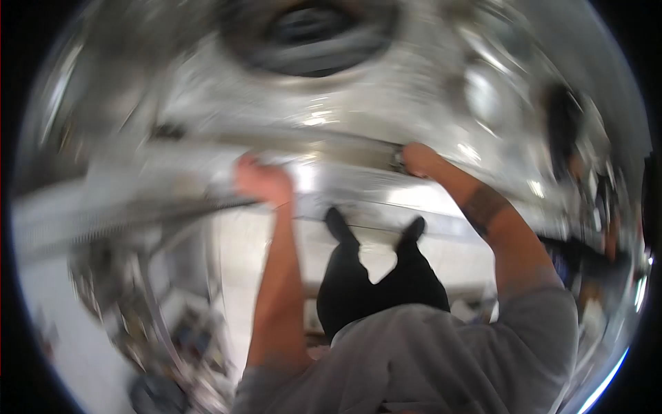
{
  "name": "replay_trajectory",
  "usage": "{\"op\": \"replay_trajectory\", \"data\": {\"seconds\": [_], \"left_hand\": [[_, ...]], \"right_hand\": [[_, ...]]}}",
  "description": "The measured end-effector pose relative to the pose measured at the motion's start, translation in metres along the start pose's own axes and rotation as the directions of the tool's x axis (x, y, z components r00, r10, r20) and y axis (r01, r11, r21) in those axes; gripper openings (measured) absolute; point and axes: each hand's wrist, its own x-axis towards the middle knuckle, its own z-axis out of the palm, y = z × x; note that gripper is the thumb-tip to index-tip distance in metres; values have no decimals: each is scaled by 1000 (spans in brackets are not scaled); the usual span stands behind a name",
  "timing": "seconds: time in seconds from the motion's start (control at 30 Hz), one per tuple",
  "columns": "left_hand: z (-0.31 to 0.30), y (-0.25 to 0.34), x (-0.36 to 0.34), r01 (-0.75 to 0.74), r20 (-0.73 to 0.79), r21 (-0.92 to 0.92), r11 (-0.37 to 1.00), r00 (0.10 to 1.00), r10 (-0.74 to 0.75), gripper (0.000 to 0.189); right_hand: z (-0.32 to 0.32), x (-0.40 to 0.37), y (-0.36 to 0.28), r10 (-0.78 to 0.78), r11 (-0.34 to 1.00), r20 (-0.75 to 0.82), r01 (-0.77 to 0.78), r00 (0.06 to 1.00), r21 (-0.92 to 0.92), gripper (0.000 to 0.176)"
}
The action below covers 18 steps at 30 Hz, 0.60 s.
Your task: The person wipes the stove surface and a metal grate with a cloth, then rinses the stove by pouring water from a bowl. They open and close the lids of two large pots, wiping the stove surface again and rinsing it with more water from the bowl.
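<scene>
My left hand [264, 181] is over the front edge of a shiny metal surface [331, 110], its fingers curled but smeared by motion; what it holds, if anything, is hidden. My right hand [419, 160] is closed at the right end of a long metal bar or frame [331, 150] that runs across that surface. A small dark fitting shows beside its fingertips. Whether my left hand touches the bar cannot be made out.
A large round dark opening or pan [310, 34] is at the top centre. Blurred equipment [186, 331] stands at the lower left. Dark shapes, perhaps another person, are at the right edge. My feet are below the metal edge.
</scene>
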Motion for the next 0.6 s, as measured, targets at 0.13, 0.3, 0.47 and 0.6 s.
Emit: {"op": "replay_trajectory", "data": {"seconds": [0.13,0.3,0.47,0.6], "left_hand": [[-3,7,9,-172,-18,-84,982,985,171,22],[-2,14,11,-220,150,319,922,972,180,29],[-2,20,-2,-398,311,276,875,898,311,29],[-12,117,-90,-498,428,75,864,799,424,28]], "right_hand": [[48,-121,129,496,853,67,-500,866,146,21],[71,-152,137,448,757,-297,-181,843,627,23],[108,-265,205,610,628,-569,102,552,772,21],[209,-365,357,847,497,-492,29,200,867,21]]}}
